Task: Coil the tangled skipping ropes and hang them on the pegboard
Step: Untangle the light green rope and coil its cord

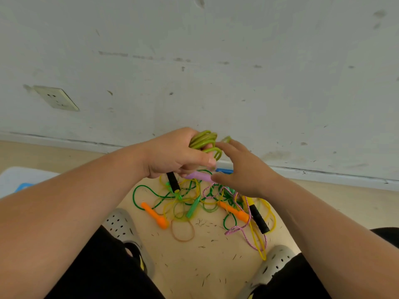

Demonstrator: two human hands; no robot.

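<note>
The left hand (172,154) is curled round a bundled coil of glossy yellow-green plastic skipping rope (204,140), held above the floor in front of the scuffed white wall (194,61), and a black foam-covered handle (173,182) sticks down out of the bottom of that fist. The right hand (244,169) is just beside the coil with its fingers straight and spread, their tips close to the rope's loops. A lilac plastic handle (199,176) shows between the two hands with the right thumb at its end; whether the thumb grips it cannot be told. Below, on the pale wooden floor (205,266), lies the tangle of thin green, yellow and pink-braided ropes (194,201). In it are two orange plastic handles (154,215), a tapered green handle (193,207) and a second black foam handle (259,219) on a yellow rope. Grey perforated clogs (121,223) flank the pile.
</note>
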